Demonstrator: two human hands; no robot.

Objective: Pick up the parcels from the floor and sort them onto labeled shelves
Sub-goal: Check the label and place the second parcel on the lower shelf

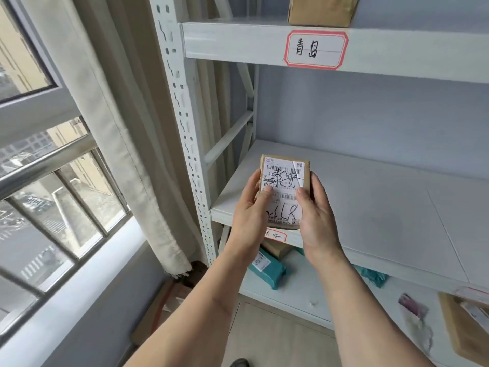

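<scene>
I hold a small brown cardboard parcel [284,190] with a white shipping label and black handwriting, label facing me, in front of the middle shelf [370,202] of a white metal rack. My left hand [251,210] grips its left side with the thumb on the label. My right hand [316,215] grips its right side. A red-bordered label [316,49] with handwritten characters sticks on the upper shelf's front edge. A smaller red-bordered label [276,236] on the middle shelf's edge shows just below the parcel, partly hidden by it.
A brown box [321,9] sits on the upper shelf. The lower shelf [304,295] holds a teal bag parcel [266,266], a brown parcel [277,249], and other parcels at right [465,324]. A curtain [127,133] and window [53,197] stand left. Cardboard [161,308] lies on the floor.
</scene>
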